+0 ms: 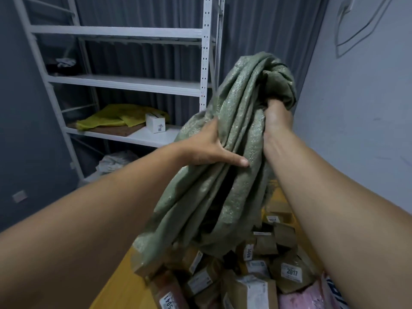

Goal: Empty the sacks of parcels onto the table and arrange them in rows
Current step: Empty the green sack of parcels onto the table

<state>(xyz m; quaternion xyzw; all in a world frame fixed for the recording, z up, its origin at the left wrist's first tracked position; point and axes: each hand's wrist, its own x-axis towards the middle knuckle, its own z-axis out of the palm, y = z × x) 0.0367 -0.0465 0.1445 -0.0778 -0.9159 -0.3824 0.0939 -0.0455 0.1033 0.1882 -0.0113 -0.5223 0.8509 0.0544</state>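
pkgs (289, 273) heaped on table (116, 286) under limp sack (200, 208).

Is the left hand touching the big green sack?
Touching. The head view shows the left hand gripping the green sack, with the thumb lying flat across its folds.
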